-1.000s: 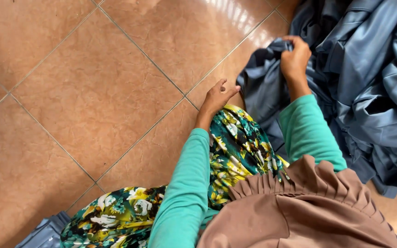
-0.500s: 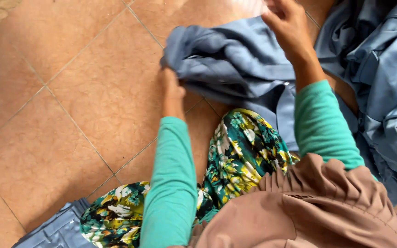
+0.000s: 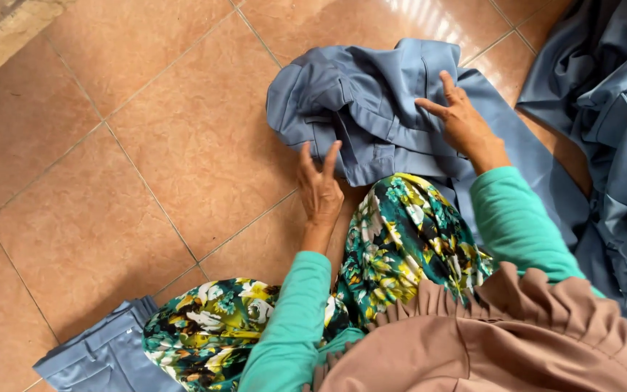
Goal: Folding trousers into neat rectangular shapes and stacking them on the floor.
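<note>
Grip: left hand [image 3: 321, 190], right hand [image 3: 462, 123] flat, fingers spread on blue garment [image 3: 371, 109] | surface: glossy terracotta floor tiles [image 3: 146, 145]

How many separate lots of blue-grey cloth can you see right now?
3: the garment under both hands on the floor ahead, a heap at the right edge, a folded piece bottom left. The heap may hold several garments.

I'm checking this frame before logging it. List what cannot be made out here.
Head view only:
- Blue-grey garment: its lower part is hidden behind the floral knee.
- Pile of blue-grey cloth: cut off by the right and top edges.
- Folded blue-grey piece: cut off by the bottom edge.
- Left hand and right hand: palms face down, so their grip is unclear.
</note>
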